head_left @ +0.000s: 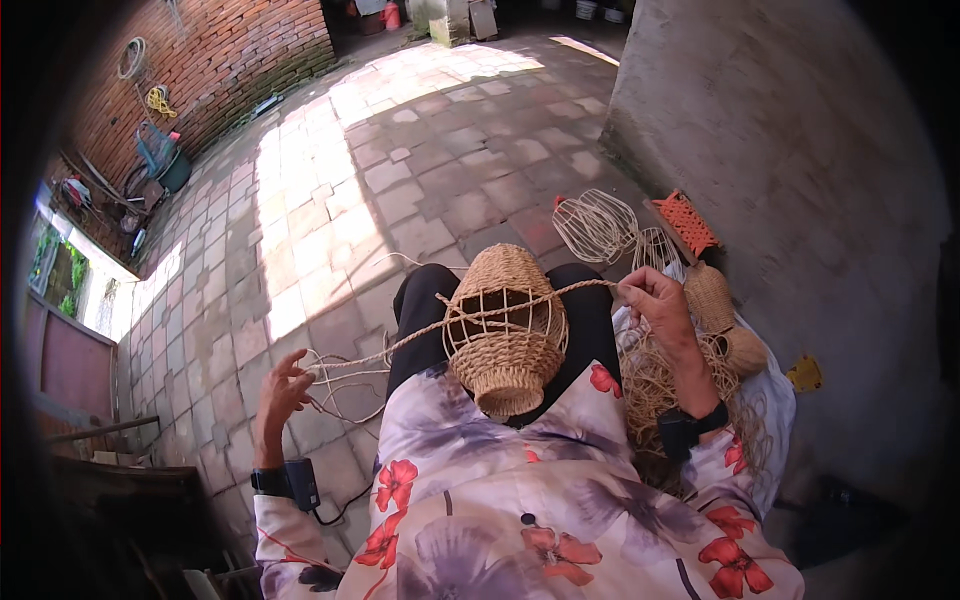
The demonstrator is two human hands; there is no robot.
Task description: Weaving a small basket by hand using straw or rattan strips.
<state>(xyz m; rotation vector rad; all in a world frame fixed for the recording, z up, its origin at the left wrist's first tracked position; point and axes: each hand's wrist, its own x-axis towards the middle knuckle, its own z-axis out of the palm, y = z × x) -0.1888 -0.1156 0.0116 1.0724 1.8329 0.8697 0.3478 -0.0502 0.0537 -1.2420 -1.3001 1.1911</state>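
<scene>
A woven basket (508,360) of tan twisted cord lies across my lap, between my black-trousered knees. Its two ends are densely woven, with bare ribs showing around an open band in the middle. A twisted cord (430,330) stretches over the basket from one hand to the other. At its right end, my right hand (660,305) is closed, pinching the cord between thumb and fingers. My left hand (283,392), out to the left, has bent fingers at the cord's other end, where loose strands trail down toward the floor.
To my right, loose cord (660,400) is heaped on white cloth beside another woven piece (708,298). Beyond are bare rib frames (596,226) and an orange woven stool (686,222) by the grey wall (790,150). Stone paving (430,180) spreads ahead toward a brick wall (230,60).
</scene>
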